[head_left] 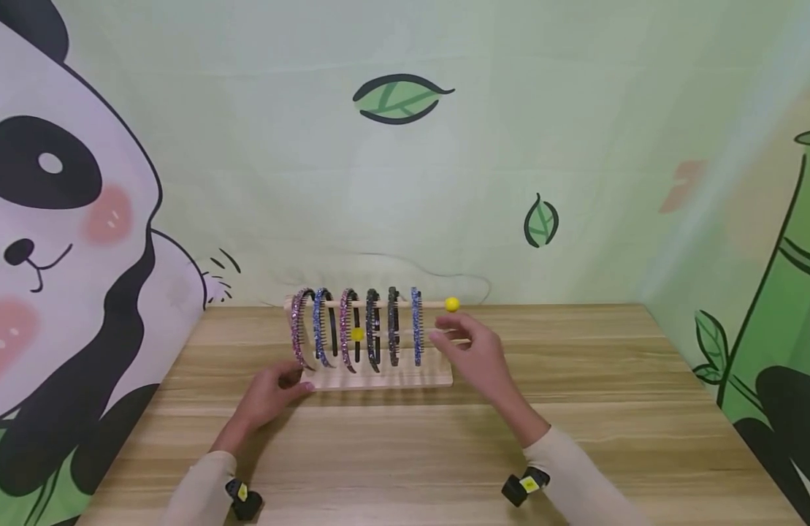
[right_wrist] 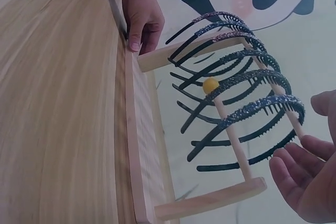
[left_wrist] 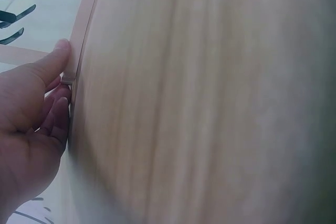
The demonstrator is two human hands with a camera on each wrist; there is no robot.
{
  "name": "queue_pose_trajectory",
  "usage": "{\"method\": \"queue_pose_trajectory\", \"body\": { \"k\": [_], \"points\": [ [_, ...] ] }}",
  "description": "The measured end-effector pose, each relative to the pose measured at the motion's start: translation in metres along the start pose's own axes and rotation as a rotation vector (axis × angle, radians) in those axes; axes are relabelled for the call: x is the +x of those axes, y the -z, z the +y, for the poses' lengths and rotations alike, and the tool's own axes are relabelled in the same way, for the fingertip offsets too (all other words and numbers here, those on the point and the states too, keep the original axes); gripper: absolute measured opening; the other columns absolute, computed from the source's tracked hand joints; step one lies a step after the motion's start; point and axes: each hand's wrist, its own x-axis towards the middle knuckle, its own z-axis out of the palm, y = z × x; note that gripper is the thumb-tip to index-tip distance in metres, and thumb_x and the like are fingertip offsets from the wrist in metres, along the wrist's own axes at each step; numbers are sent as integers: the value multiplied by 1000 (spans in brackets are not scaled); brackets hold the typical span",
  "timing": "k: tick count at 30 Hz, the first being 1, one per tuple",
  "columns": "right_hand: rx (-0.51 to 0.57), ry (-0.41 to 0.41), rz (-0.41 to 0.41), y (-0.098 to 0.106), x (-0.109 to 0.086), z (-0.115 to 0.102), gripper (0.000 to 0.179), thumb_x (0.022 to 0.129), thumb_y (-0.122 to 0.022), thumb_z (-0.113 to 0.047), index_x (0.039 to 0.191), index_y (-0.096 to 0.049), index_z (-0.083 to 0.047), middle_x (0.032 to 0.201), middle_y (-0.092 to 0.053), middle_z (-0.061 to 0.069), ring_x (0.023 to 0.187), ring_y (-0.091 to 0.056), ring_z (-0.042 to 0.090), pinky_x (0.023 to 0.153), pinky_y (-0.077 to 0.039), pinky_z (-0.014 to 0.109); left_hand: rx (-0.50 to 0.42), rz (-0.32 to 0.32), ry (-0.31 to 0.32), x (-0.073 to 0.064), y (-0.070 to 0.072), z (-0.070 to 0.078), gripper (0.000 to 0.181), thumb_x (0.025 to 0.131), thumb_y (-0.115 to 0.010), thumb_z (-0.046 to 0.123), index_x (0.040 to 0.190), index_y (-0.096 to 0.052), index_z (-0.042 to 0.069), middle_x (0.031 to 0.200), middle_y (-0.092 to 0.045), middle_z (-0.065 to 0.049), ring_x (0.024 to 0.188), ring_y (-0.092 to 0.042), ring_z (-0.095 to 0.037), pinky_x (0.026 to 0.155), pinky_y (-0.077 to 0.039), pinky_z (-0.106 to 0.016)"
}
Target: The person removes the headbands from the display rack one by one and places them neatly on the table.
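Observation:
A light wooden rack (head_left: pixel 385 380) stands on the table, with several glittery toothed headbands hung in a row along its upper rod. At the right end of the row is a blue headband (head_left: pixel 416 329); a pink headband (head_left: pixel 296 321) hangs furthest left. My left hand (head_left: pixel 266 398) pinches the front left corner of the rack's base, thumb on top and fingers curled at its side. Beside the blue headband, my right hand (head_left: pixel 475 356) hovers near the rod's free end with thumb and fingers parted, holding nothing. In the right wrist view its fingertips (right_wrist: pixel 310 142) are right by the rod.
A yellow ball (head_left: pixel 452 304) caps the upper rod's right end, and another yellow ball (head_left: pixel 357 334) tips a lower rod. Behind the wood-grain table (head_left: pixel 391 453) hangs a printed panda backdrop (head_left: pixel 286 168). A thin cord (head_left: pixel 437 273) runs along the backdrop behind the rack.

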Motion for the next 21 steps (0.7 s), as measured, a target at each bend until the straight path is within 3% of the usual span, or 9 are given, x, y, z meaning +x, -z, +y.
{"method": "queue_pose_trajectory", "body": {
  "k": [11,21],
  "points": [
    [55,-33,12,-18,7,-1,42,93,-75,-43,122,-71,-13,113,-73,2,101,-67,19,90,-56,39,2,-7,3,0,0,1,47,92,-78,23,132,-65,1,121,-70,-18,107,-65,-30,95,-51,-52],
    [74,-39,-4,-24,6,-2,32,94,-76,-31,118,-72,-10,102,-74,3,95,-68,19,85,-56,39,-2,-12,25,-1,1,2,49,93,-77,25,134,-63,2,122,-69,-18,108,-65,-30,96,-51,-52]
  ]
}}
